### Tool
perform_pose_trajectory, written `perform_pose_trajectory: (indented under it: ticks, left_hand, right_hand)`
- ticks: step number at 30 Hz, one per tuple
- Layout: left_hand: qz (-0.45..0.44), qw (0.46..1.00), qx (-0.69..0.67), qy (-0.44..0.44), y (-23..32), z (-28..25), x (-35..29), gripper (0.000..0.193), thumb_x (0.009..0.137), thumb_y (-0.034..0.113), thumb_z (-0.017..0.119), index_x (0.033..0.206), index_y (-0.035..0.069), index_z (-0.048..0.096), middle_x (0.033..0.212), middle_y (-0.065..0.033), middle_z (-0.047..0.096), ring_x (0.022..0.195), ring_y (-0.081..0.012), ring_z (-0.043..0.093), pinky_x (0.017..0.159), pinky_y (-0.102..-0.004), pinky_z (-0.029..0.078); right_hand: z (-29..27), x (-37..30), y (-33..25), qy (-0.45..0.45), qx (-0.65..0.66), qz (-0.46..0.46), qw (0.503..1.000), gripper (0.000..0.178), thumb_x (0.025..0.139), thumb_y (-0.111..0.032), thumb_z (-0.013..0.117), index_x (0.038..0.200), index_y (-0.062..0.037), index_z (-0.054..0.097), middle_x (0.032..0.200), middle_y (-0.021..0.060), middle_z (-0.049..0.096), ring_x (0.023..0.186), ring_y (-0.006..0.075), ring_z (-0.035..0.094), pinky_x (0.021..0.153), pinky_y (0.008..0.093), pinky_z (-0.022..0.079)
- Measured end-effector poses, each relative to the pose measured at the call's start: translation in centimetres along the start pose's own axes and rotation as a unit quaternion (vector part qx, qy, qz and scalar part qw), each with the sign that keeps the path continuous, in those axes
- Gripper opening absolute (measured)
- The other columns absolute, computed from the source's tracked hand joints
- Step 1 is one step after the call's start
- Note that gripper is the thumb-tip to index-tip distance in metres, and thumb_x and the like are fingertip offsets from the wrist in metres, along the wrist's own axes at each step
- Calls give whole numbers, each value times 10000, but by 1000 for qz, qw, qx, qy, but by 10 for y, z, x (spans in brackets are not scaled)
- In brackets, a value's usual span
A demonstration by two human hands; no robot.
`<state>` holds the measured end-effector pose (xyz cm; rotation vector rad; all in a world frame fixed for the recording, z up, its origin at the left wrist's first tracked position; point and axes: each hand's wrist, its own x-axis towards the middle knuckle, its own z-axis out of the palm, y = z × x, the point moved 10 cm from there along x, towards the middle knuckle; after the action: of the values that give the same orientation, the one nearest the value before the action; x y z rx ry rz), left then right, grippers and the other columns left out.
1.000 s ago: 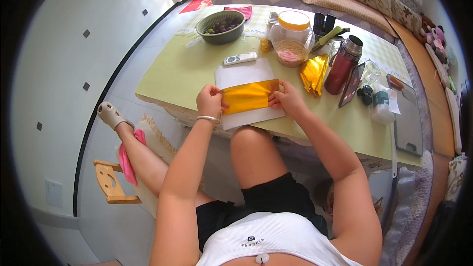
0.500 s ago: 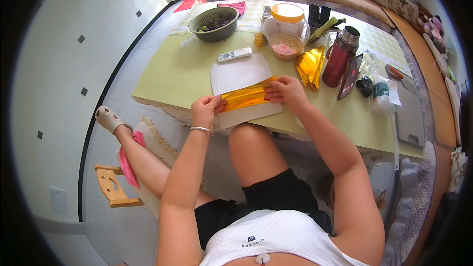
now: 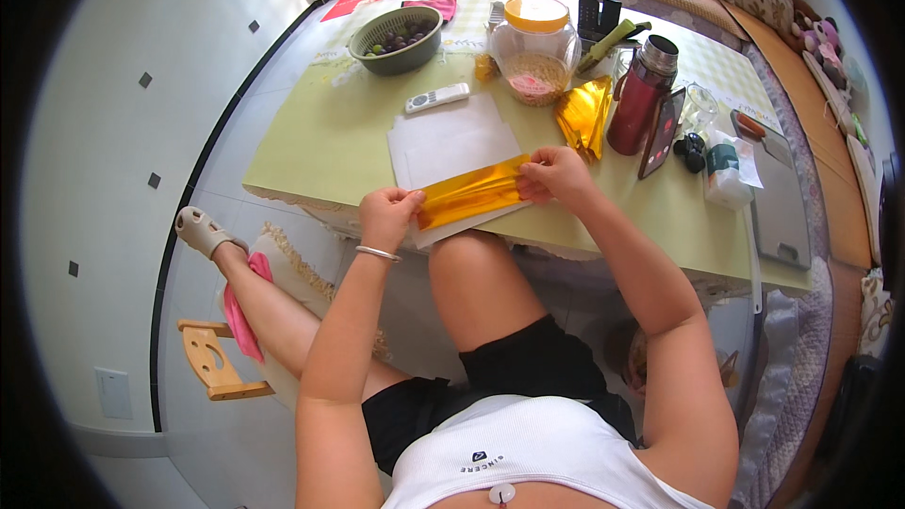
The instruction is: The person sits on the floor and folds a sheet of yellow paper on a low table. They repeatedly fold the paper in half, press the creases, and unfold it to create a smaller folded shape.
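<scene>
A shiny strip of gold foil paper (image 3: 471, 194) is stretched level between my two hands, just over the near table edge. My left hand (image 3: 388, 215) pinches its left end between thumb and fingers; a bangle circles that wrist. At the other end, my right hand (image 3: 558, 176) pinches the foil's right side. Beneath and behind the foil lie white paper sheets (image 3: 451, 139), partly covered by it. To the right of the sheets, a folded pile of gold foil (image 3: 585, 113) rests on the table.
Beyond the sheets are a white remote (image 3: 437, 98), a green basket of dark fruit (image 3: 395, 41) and a clear jar with an orange lid (image 3: 535, 52). On the right stand a red thermos (image 3: 642, 99), a propped phone (image 3: 663, 135), a tissue pack (image 3: 728, 175) and a grey board (image 3: 779, 198).
The foil looks flatter and wider between my hands, where it was creased and narrower before. My left hand has shifted slightly left and nearer. The whole view has shifted a little.
</scene>
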<state>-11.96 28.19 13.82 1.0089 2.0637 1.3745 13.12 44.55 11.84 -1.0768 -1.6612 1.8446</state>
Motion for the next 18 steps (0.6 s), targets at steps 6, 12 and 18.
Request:
perform_pose_trajectory:
  ticks: [6, 12, 18]
  left_hand:
    - [-53, 985, -164, 30, -2, -7, 9, 77, 913, 65, 659, 925, -11, 665, 879, -85, 707, 740, -146, 706, 635, -244, 579]
    - [-60, 979, -195, 27, -20, -3, -2, 58, 918, 34, 648, 925, -23, 641, 922, -115, 703, 799, -189, 719, 743, -289, 616]
    - [-32, 997, -65, 19, -15, -4, -3, 126, 885, 81, 711, 833, -30, 680, 804, -91, 710, 686, -128, 663, 631, -235, 546]
  right_hand:
    - [12, 24, -6, 31, 76, -39, 996, 160, 957, -145, 616, 975, 13, 605, 866, 122, 703, 722, 194, 715, 593, 291, 570]
    - [12, 20, -3, 13, 82, -25, 996, 160, 946, -152, 645, 977, 0, 607, 839, 107, 695, 707, 186, 709, 590, 289, 569]
    - [7, 20, -2, 6, 34, -24, 999, 167, 917, -161, 686, 917, -6, 626, 769, 87, 681, 616, 161, 686, 535, 265, 549]
